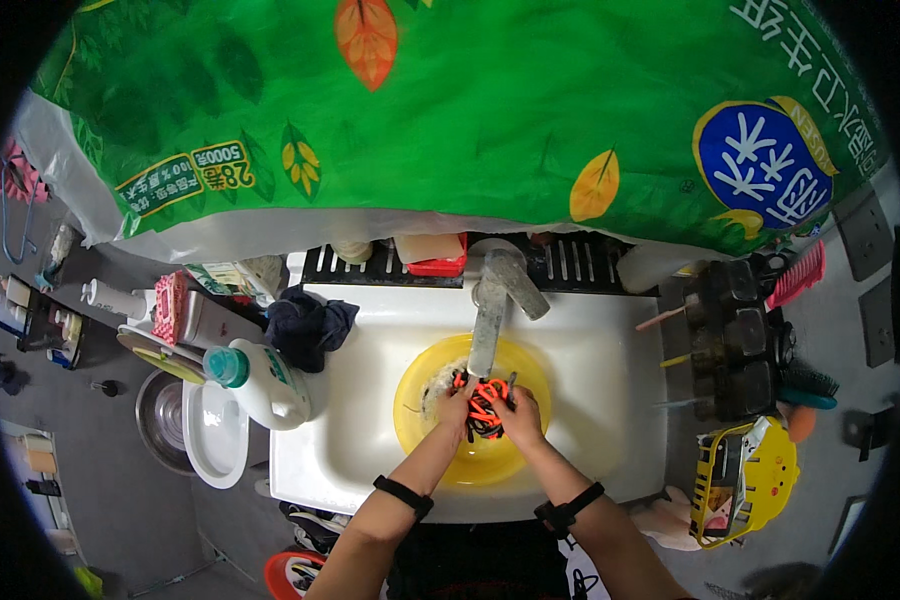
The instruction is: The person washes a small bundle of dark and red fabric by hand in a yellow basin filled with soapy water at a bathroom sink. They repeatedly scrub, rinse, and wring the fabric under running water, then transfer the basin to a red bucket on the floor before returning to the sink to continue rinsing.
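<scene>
Both my hands are over a translucent yellow basin (414, 431) that stands in a white sink (349, 427). Between them is a tangled bundle of orange and black cords (486, 414), possibly laces. My left hand (452, 409) grips the bundle's left side, just below the tip of the grey metal faucet (487, 337). On the right side, my right hand (522, 416) has its fingers curled around the cords. Pale foam (439, 390) lies in the basin left of the bundle. Some fingertips are hidden by the cords.
A large green plastic package (480, 127) overhangs the back of the sink. A white bottle (270, 386) and dark cloth (307, 326) sit on the left rim. Wall-side at right are a dark cup holder (727, 337) and yellow basket (776, 480).
</scene>
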### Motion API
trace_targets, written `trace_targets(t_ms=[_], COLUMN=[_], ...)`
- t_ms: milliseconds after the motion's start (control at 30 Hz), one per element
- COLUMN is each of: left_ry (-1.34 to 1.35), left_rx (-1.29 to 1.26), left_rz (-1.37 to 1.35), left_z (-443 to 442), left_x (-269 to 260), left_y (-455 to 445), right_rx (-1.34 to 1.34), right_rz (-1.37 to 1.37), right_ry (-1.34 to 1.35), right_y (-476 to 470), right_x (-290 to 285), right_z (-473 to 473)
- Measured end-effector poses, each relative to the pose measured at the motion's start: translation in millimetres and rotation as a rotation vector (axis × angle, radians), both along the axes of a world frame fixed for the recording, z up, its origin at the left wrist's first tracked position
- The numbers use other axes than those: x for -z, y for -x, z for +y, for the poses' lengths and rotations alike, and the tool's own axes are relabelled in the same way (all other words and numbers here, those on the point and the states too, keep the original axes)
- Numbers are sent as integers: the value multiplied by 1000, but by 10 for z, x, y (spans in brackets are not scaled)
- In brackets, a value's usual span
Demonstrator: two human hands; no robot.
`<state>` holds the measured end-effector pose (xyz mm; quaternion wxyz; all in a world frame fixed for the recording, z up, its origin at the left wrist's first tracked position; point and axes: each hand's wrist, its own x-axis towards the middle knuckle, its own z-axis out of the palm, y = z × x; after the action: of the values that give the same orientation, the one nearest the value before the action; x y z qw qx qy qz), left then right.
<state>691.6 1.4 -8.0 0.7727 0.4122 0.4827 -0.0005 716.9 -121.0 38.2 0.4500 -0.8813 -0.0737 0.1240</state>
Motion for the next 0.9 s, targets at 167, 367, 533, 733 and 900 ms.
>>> trace_targets(t_ms=[167,367,533,733,900], left_ry=[-491,-905,-849,-857,-1062], left_rx=[172,297,89,238,391], left_rz=[-103,-381,-216,-357,-369], left_z=[-148,-188,138,-122,-147], left_x=[-225,-520,-420,-420,-554], left_y=[215,542,285,375,356], right_rx=[491,322,516,395,354], right_rz=[1255,1299,1241,1248,1290], right_ry=[-613,-1022,-1054,-1311,-1308], right_y=[-30,-140,237,75,163], right_x=[79,377,379,197,127], right_z=[172,377,586,389,425])
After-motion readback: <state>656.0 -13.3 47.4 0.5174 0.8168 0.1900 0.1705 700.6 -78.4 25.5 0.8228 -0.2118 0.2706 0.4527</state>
